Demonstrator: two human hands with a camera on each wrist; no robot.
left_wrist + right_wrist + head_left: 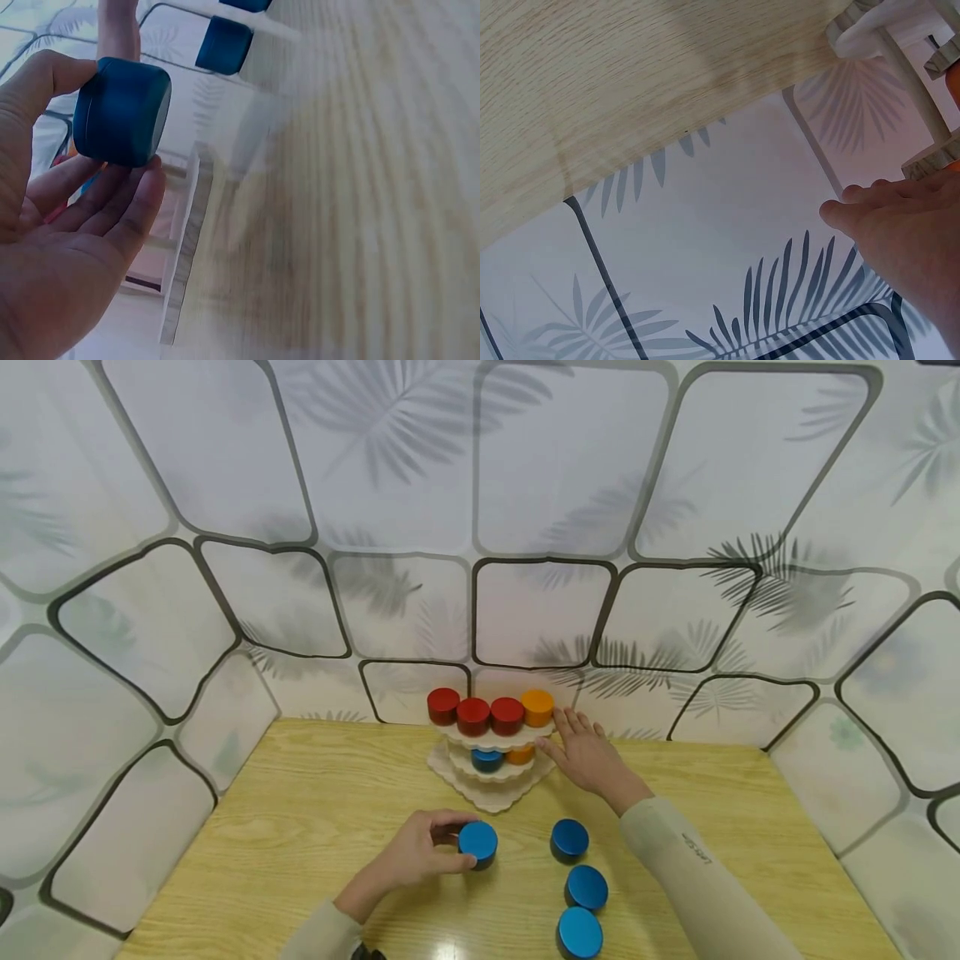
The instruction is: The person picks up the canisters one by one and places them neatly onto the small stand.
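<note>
My left hand (426, 852) holds a small round blue tin (477, 843) between thumb and fingers. In the left wrist view that blue tin (121, 112) is tilted and appears raised off the wooden surface. Beside the right edge of a white tiered stand (480, 795), my right hand (591, 753) reaches out with its fingers extended. Its fingertips are close to an orange tin (537, 707) on the top tier; whether they touch the tin or the tier I cannot tell. Red tins (473, 717) share that tier. Below, a blue tin (487, 761) and another orange tin (520, 755) are partly hidden.
To the right of my left hand, three more blue tins (587, 888) stand in a loose line on the wooden table (300, 827). Patterned panels (405, 610) with leaf prints rise behind the stand and along both sides.
</note>
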